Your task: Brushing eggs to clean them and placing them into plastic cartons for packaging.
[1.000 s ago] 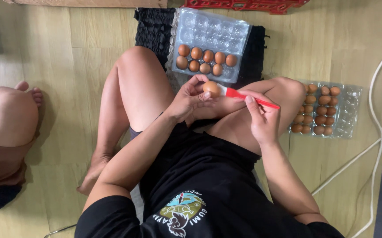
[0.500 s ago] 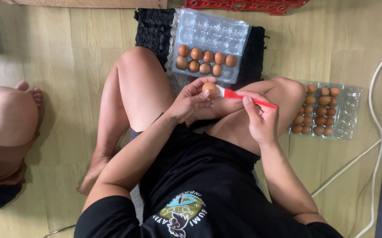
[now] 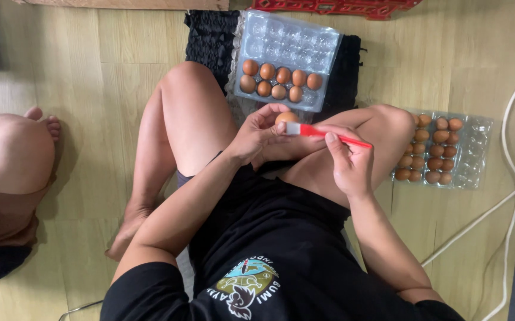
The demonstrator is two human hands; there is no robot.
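Floorboards [image 3: 79, 53] of pale wood are occupied by a seated person with knees raised. At twelve o'clock a clear egg tray [image 3: 281, 44] is laid on a black mat [image 3: 207, 35]; at three o'clock a second tray [image 3: 471, 148] is filled with brown eggs. At centre, a brown egg [image 3: 286, 117] is enclosed in the left hand [image 3: 256, 138], its grip clenched around it, and is touched by a red brush [image 3: 323, 132] pinched in the right hand [image 3: 348, 167].
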